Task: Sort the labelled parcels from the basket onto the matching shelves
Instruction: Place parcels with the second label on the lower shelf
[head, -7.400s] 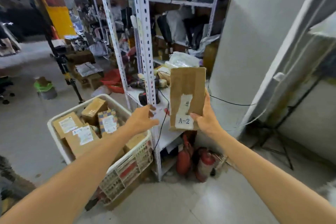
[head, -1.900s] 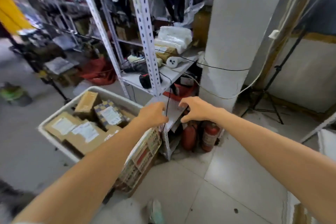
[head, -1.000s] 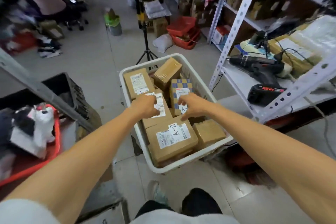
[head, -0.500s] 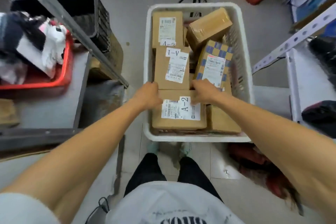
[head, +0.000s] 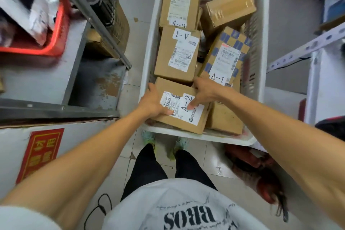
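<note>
Parcel (head: 179,115) labelled A-2, brown cardboard with a white barcode sticker, lies at the near end of the white basket (head: 149,52), left hand (head: 152,101) and right hand (head: 204,92) both gripping its edges

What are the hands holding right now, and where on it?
Both hold the near A-2 parcel in the basket: left hand grips its left edge, thumb on top; right hand grips its far right corner, thumb on the label.
</note>
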